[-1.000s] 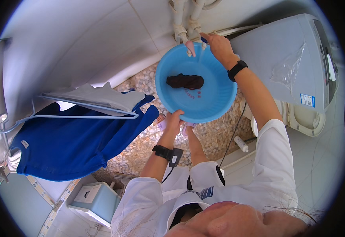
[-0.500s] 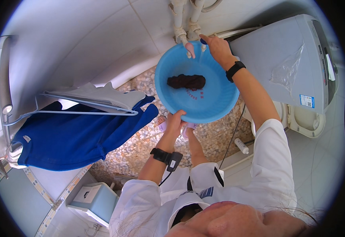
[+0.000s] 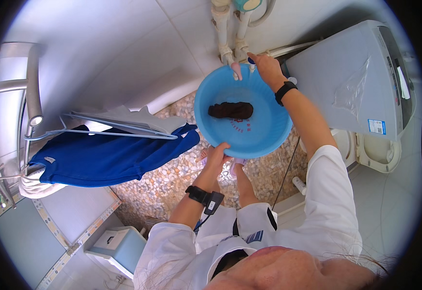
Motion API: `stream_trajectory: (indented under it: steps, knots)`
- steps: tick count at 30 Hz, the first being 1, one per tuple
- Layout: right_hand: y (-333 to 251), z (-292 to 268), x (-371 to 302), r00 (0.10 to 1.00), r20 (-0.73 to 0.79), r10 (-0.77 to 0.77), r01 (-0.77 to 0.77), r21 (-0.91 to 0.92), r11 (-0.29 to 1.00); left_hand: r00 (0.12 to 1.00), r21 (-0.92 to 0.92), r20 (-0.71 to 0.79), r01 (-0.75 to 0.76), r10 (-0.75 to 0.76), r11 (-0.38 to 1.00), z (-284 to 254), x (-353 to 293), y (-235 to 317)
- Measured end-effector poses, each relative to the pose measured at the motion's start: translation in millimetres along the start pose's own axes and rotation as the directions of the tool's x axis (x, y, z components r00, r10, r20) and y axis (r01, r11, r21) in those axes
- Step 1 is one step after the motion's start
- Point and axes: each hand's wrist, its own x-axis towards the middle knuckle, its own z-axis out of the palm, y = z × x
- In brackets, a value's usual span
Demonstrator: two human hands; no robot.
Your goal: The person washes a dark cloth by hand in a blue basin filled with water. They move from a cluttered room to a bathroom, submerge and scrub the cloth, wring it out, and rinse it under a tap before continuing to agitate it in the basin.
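Here's the left hand (image 3: 217,157), down at the near rim of the light-blue plastic basin (image 3: 267,133), thumb over the edge and fingers outside: clamped on that rim. Up at the far side, the right hand (image 3: 267,70) has its fingers on the blue tap handle (image 3: 251,61), the index finger reaching across it; I can't tell how tightly they close, the thumb being hidden. And there's the dark brown cloth (image 3: 231,110), lying bunched inside the basin, left of centre, well apart from both hands. Left of the basin hangs a blue garment (image 3: 109,157); to the right stands a grey washing machine (image 3: 329,84).
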Motion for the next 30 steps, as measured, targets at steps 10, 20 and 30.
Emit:
stream_trajectory:
  steps: [10,20,30]
  knots:
    - [-1.3,4.7,0.4,1.0,-0.023,0.017,-0.016,0.026,1.0,1.0,-0.021,0.013,-0.001,0.002,1.0,3.9,0.9,2.4]
    - [-8.0,5.7,-0.2,0.998,-0.05,0.047,-0.046,0.025,0.999,1.0,-0.009,-0.002,-0.001,0.001,1.0,6.7,-1.3,-0.2]
    - [-9.2,6.3,0.8,0.998,-0.02,0.057,-0.057,-0.002,0.998,0.999,0.005,-0.018,-0.034,0.034,0.999,3.2,3.1,-11.0]
